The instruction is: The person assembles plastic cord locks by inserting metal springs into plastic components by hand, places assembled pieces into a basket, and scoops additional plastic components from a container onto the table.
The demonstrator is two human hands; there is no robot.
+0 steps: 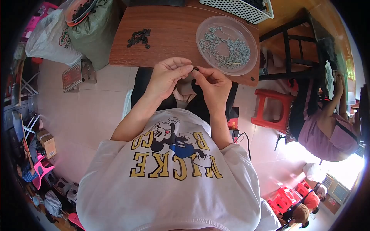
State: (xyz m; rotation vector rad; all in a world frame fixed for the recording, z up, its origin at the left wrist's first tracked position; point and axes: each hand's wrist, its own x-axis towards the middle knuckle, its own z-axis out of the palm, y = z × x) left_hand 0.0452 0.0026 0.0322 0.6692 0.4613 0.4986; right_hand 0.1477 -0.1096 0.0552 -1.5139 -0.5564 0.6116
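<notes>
Just off the table's near edge, my left hand and my right hand meet fingertip to fingertip. Between them is a small black piece, pinched by both thumbs and forefingers and mostly covered by them. Its exact kind is too small to make out. On the brown wooden table, a loose group of small black parts lies to the left. A round clear plastic tray at the right holds many small grey screw-like pieces. One single black part lies at the table's near right corner.
A white perforated basket with dark contents stands at the table's far right. Full sacks stand left of the table, one topped by an orange-rimmed bowl. A red stool and another person are at the right.
</notes>
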